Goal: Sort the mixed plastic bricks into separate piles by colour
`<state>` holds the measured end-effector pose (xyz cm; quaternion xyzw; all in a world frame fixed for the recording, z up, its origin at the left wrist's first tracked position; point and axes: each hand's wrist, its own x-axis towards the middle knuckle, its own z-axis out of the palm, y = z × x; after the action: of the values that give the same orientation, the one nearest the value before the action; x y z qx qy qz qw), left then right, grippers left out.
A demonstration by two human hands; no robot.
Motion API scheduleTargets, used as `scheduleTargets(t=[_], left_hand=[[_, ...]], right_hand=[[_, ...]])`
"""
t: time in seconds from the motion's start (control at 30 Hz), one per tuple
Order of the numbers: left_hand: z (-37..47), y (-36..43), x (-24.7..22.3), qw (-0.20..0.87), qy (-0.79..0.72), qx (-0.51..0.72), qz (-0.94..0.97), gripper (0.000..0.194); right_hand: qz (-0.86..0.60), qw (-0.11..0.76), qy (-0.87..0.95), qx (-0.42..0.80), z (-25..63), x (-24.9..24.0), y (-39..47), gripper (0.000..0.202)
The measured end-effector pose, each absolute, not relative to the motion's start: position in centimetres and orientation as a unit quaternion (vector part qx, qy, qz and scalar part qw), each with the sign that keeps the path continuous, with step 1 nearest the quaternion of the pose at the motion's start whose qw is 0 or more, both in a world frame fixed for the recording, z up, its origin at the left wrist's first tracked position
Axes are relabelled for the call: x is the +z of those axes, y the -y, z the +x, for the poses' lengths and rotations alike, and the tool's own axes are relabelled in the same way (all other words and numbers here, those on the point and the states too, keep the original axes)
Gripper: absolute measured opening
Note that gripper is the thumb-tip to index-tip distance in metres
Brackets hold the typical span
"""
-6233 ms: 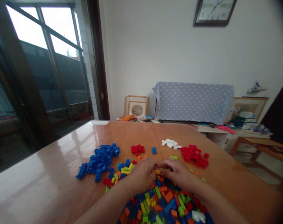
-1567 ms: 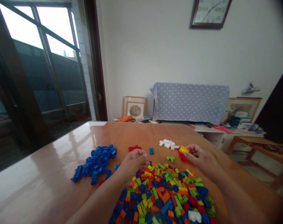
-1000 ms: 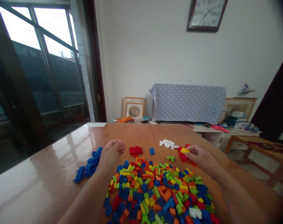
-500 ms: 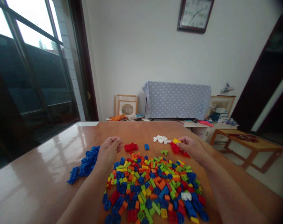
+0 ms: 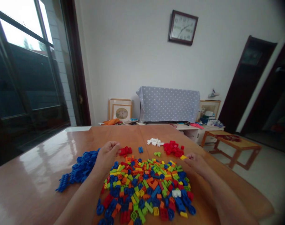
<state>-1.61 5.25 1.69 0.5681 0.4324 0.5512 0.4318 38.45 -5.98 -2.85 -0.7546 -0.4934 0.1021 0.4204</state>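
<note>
My right hand (image 5: 195, 162) pinches a small yellow toy brick (image 5: 183, 157) at the right side of the table, just below a pile of red bricks (image 5: 173, 148). My left hand (image 5: 109, 151) is closed with its fingertips together, and whatever may be between them is hidden. It hovers close to a small row of red pieces (image 5: 125, 151). Between my forearms spreads a large heap of mixed bricks and wheels (image 5: 147, 184) in blue, green, orange, yellow and red.
A blue pile (image 5: 82, 168) lies left of my left forearm. Two blue pieces (image 5: 140, 150), some green pieces (image 5: 157, 154) and a white pile (image 5: 155, 142) sit beyond the heap on the brown table (image 5: 39, 168). A wooden stool (image 5: 236, 140) stands to the right.
My right hand has moved from over the red pile to its near right side, still with the yellow brick. My left hand stays near the red row. The camera view has shifted.
</note>
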Motion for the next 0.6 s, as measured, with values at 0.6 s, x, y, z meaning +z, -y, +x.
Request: scheduleTargets(t=[0.6], left_hand=[[-3.3,-6.1,1.8,0.408,-0.451,0.621,0.495,0.044]], right_hand=[[-0.710,0.420,0.533,0.188,36.5,-6.2,4.1,0.025]])
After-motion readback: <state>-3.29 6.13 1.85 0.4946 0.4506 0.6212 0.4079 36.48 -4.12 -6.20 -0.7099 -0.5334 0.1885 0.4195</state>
